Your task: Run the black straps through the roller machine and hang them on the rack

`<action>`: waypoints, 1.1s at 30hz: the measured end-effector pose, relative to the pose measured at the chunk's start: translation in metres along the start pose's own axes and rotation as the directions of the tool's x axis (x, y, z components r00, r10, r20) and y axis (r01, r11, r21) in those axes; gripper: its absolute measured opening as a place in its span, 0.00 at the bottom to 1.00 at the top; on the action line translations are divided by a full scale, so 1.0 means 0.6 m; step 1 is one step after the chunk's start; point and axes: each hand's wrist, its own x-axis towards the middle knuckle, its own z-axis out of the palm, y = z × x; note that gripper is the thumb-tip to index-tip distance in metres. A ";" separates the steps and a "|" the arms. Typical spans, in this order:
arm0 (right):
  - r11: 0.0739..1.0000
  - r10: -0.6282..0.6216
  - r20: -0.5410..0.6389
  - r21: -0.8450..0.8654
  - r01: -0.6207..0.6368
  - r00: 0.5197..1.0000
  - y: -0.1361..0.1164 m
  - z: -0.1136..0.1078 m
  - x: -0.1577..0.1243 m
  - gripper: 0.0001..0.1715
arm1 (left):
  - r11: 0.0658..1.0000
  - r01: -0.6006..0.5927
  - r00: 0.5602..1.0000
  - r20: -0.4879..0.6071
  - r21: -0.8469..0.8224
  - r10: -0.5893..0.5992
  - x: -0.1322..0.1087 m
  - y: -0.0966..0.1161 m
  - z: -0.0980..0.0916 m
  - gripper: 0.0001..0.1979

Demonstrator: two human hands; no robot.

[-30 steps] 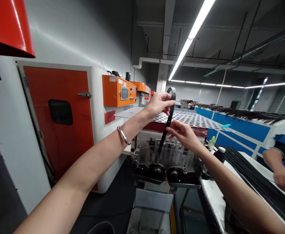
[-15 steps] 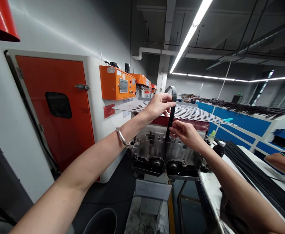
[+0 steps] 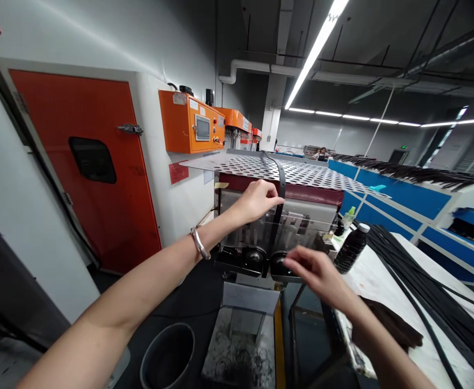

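A long black belt strap (image 3: pixel 282 175) with small holes runs over the perforated metal sheet (image 3: pixel 310 169) and down into the machine. Against its upper part, my left hand (image 3: pixel 257 201) pinches the strap at the edge between thumb and fingers. My right hand (image 3: pixel 316 270) hovers lower right, away from the strap, its fingers loosely bent and slightly apart with nothing visible in them. Behind it are the machine's two dark rollers (image 3: pixel 255 259) and a clear guard. A dark red padded edge (image 3: pixel 310 195) lies under the sheet.
On the right, a white table (image 3: pixel 368 270) bears a dark bottle (image 3: pixel 352 248), many black straps (image 3: pixel 415 281) and a brown cloth (image 3: pixel 386 324). An orange control box (image 3: pixel 176 121) is at left. Below stands a bin (image 3: pixel 168 354). A person (image 3: pixel 322 155) is far back.
The strap's raised loop has come down onto the perforated sheet. My left hand has lowered with it. My right hand has let go of the strap and moved down and right.
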 end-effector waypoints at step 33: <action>0.566 0.540 0.322 0.546 -0.618 0.778 0.199 0.308 -0.156 0.11 | 0.095 0.896 0.351 0.559 -0.435 -0.751 -0.519 -0.120 0.307 0.14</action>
